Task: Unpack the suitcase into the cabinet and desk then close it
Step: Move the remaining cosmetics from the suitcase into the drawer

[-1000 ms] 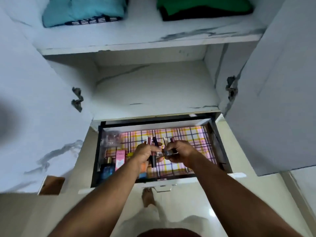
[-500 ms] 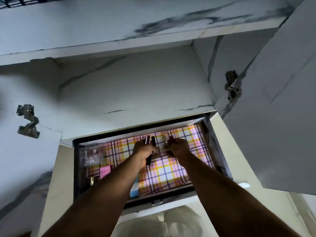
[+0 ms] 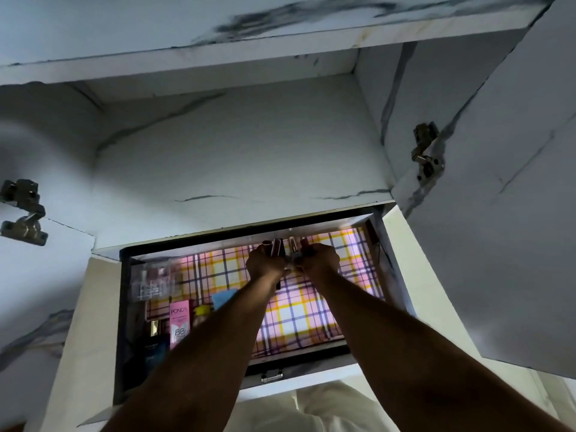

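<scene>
Open drawer (image 3: 397,294) sits below the cabinet shelf (image 3: 237,169). Boxes and bottles (image 3: 168,325) occupy its left end. Both hands (image 3: 268,263) hold small tubes (image 3: 277,247) at its rear centre.

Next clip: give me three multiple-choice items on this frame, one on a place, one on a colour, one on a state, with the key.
1. Where in the drawer is the pink Pond's box?
A. left front
B. right back
C. centre back

2. The drawer liner is
A. plain grey
B. pink, yellow and white plaid
C. green stripes

3. The left hand and right hand are
A. both empty
B. both gripping small tubes
C. on the door

Key: 1 A, it lies beside the dark bottle; 2 B, the plaid shows between the arms; 3 B, tube tips stick out above the fingers.
</scene>
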